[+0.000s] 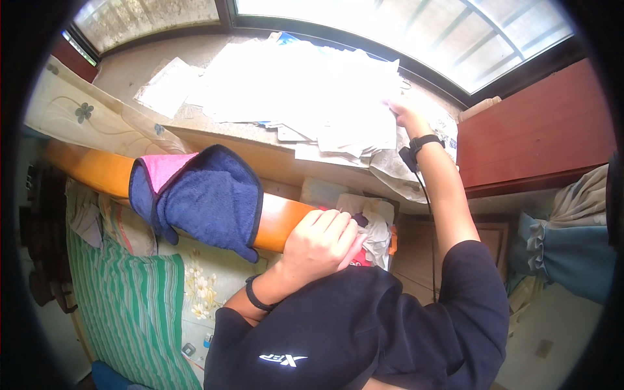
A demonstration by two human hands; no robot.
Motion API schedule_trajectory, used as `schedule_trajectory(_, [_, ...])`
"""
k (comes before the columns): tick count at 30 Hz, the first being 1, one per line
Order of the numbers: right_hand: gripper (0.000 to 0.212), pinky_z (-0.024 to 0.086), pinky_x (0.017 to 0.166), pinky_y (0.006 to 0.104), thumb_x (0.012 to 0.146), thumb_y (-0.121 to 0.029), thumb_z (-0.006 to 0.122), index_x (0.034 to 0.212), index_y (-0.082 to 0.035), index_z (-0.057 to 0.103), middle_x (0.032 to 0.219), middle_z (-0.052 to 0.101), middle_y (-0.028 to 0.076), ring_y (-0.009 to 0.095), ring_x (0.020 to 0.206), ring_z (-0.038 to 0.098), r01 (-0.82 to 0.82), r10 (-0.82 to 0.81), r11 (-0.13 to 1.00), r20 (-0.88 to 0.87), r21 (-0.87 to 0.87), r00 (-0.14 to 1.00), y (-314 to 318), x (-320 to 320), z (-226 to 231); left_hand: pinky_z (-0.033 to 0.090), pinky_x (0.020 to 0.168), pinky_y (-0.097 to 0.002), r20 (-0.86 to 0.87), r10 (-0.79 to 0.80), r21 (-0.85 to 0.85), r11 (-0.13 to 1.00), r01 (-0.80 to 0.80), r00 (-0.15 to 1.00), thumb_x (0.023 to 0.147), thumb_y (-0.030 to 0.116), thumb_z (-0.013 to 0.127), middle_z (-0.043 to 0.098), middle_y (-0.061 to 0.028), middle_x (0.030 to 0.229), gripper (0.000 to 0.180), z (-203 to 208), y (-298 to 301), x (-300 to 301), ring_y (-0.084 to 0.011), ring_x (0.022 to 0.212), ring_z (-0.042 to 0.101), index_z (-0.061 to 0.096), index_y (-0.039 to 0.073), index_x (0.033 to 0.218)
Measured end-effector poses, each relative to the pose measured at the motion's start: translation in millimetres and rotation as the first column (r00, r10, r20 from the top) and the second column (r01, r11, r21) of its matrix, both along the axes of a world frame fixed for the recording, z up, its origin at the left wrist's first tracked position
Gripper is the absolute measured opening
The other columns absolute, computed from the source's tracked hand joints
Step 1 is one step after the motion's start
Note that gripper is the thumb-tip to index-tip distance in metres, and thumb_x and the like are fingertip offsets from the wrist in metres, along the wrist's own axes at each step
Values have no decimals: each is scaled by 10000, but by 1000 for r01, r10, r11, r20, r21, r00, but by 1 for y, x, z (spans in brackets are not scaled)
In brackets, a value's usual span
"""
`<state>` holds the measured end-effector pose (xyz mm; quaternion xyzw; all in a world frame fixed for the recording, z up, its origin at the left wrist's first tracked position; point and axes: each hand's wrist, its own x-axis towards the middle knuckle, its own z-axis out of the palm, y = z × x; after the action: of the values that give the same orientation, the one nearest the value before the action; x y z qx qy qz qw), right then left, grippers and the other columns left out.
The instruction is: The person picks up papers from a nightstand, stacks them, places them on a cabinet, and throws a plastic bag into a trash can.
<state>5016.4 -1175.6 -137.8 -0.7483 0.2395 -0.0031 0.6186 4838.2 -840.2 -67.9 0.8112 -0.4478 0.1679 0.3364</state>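
a: what is seen first, by size?
b: a bright window [416, 32] is seen at 1 o'clock, with a pale sill [123, 78] set below it. a green striped sheet [130, 305] is spread at 8 o'clock.
a: and next?
b: a red cabinet [539, 123] is found between 2 and 3 o'clock. a wooden rail [283, 224] is run from 10 o'clock to near the centre.
a: where is the paper?
b: a wide pile of paper [305, 84] is spread on the sill at 12 o'clock. its top is washed out by light, and loose sheets are fanned along its near edge.
a: is anything draped over the rail?
b: a navy towel [208, 201] is hung over it at 9 o'clock, with a pink side shown at one folded corner.
a: how are the hands placed?
b: the left hand [318, 240] is rested on the rail's near end, just below centre, with its fingers side by side and bent; whether the rail is gripped cannot be told. the right hand [409, 117] is stretched to the pile's edge at 2 o'clock; its fingertips are lost in glare, so whether paper is pinched cannot be told.
a: anything smaller?
b: a black band [255, 296] is worn on the left wrist, at 7 o'clock.
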Motion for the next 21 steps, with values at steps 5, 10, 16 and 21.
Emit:
schedule_trajectory(5, [263, 538, 613, 309, 828, -25, 577, 1076, 61, 579, 915, 646, 159, 219, 763, 643, 14, -16, 999, 44, 33, 999, -7, -13, -8, 458, 647, -311, -3, -12, 21, 1000, 12, 1000, 718, 190, 695, 596, -73, 771, 196, 3, -2, 0, -209, 718, 597, 599, 31, 781])
schedule_trajectory(10, [248, 538, 607, 308, 825, -16, 578, 1060, 66, 585, 906, 648, 158, 219, 751, 644, 4, -11, 997, 88, 71, 996, -9, -19, -23, 457, 645, -318, -6, 7, 56, 998, -7, 1000, 727, 192, 693, 594, -78, 773, 194, 3, -7, -4, -216, 713, 595, 596, 33, 780])
schedule_trajectory(16, [231, 538, 598, 307, 822, -4, 579, 1040, 71, 593, 895, 650, 157, 219, 736, 646, -4, -16, 992, 158, 125, 987, -17, -21, -45, 456, 644, -325, 8, 30, 81, 996, -31, 1000, 731, 207, 696, 603, -75, 789, 209, 3, -11, -3, -219, 717, 596, 598, 32, 791])
schedule_trajectory(21, [217, 538, 591, 306, 819, 5, 580, 1024, 75, 600, 885, 651, 157, 218, 724, 647, 1, -38, 986, 217, 166, 975, -29, -31, -60, 457, 653, -332, 42, 58, 90, 994, -61, 997, 726, 206, 702, 617, -68, 807, 208, 2, -15, -4, -216, 720, 598, 608, 38, 806])
